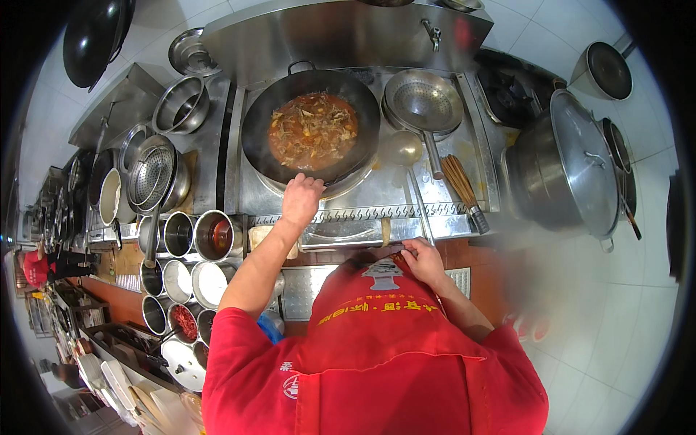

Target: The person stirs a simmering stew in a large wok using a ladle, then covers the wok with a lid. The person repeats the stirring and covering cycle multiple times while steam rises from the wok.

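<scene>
My left hand (302, 200) grips the near edge of a large black wok (255, 128); a handle there is mostly hidden under my fingers. Inside the wok lies a red-brown stew (314, 130) with chunks in broth. My right hand (425, 261) is at the stove's front edge, by the lower end of a steel ladle's handle (418, 196). Whether its fingers hold that handle cannot be made out. The ladle's bowl (405, 148) rests on the steel stove top (359, 196), right of the wok. Behind it sits a perforated strainer (424, 100) on another round vessel.
A bamboo wok brush (459, 179) lies right of the ladle. Farther right stands a big lidded stockpot (544, 168). At left are steel pots of seasonings (217, 234) and a strainer on a bowl (152, 174). A faucet (432, 35) juts from the backsplash. Another person (38, 266) stands far left.
</scene>
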Available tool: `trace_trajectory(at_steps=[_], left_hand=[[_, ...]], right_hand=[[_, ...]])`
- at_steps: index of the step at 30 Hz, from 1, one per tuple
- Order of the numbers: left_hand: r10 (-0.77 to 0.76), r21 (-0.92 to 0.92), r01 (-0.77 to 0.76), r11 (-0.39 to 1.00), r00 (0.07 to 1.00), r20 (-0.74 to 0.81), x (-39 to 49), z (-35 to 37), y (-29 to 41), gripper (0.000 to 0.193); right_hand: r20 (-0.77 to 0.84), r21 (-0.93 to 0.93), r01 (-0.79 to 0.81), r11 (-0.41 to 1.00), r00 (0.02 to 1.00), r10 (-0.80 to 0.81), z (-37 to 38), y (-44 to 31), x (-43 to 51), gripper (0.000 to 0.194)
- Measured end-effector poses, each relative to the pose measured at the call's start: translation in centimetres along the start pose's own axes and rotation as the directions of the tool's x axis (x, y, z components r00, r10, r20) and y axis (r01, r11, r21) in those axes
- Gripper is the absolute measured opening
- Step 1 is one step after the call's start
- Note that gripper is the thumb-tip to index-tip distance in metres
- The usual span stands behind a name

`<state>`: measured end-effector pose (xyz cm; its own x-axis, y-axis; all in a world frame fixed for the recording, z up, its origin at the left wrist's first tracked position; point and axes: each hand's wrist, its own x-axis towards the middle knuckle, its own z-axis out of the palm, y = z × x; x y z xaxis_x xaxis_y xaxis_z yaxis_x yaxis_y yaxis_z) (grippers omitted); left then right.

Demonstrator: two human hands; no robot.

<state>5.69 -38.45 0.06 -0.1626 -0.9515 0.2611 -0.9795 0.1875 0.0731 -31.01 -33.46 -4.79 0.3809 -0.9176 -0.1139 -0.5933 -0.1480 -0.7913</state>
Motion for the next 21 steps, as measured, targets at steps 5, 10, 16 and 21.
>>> trace_trajectory(at_steps=[5,10,16,21], left_hand=[[-0.158,-0.155,0.13,0.979,0.97,-0.182,-1.3,-0.5,1.1,0.023],[-0.572,-0.298,0.51,0.807,0.799,-0.183,-8.2,2.0,-0.6,0.036],[-0.759,-0.187,0.87,0.456,0.489,0.429,-16.5,8.8,-6.9,0.044],[-0.719,-0.226,0.836,0.501,0.547,0.43,-17.5,11.2,-8.7,0.046]], right_hand=[[-0.076,-0.047,0.04,0.998,0.996,-0.043,-0.4,1.6,0.0,0.022],[-0.149,-0.12,-0.042,0.992,0.989,0.024,-2.3,4.3,0.4,0.025],[-0.154,-0.289,-0.209,0.934,0.973,0.171,-3.7,6.7,2.4,0.032],[-0.032,-0.493,-0.334,0.803,0.93,0.367,-2.5,9.2,3.0,0.046]])
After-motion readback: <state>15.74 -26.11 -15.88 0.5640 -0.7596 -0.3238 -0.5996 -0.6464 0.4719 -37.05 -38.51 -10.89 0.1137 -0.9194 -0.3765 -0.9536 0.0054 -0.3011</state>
